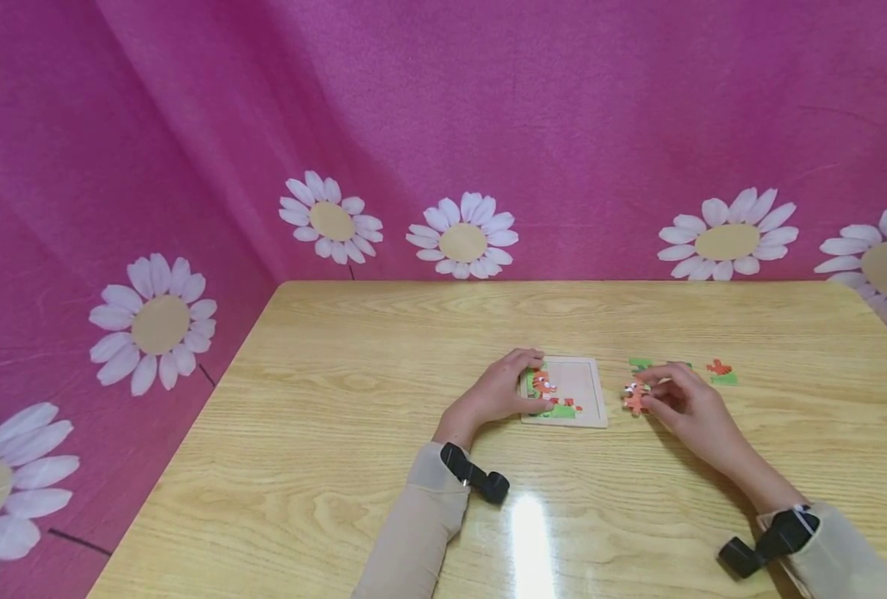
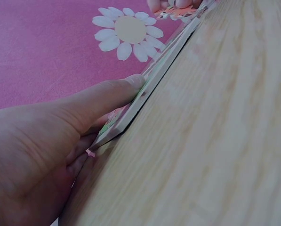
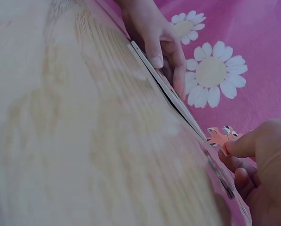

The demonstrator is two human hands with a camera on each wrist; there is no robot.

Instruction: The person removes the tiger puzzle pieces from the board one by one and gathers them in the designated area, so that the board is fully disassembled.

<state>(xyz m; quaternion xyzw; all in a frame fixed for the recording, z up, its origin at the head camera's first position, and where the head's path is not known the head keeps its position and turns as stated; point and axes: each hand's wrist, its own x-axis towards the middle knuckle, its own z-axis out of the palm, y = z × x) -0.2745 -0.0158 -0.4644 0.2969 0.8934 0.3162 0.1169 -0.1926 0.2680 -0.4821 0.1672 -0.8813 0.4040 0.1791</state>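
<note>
A square wooden puzzle tray (image 1: 578,381) lies flat on the table, with orange and green pieces fitted along its left side and near edge. My left hand (image 1: 496,391) grips the tray by its left side. In the left wrist view the thumb (image 2: 131,84) lies over the tray's near edge. Just right of the tray, my right hand (image 1: 698,413) pinches an orange jigsaw piece (image 1: 633,398) between thumb and fingers. The right wrist view shows this piece (image 3: 219,136) with white and black marks, held beside the tray's right end.
Beyond the right hand lie a green piece (image 1: 640,363) and an orange-and-green piece (image 1: 722,372); the hand partly covers another. The wooden table (image 1: 324,399) ends at a pink curtain (image 1: 563,108) printed with white flowers. Both wrists wear black straps.
</note>
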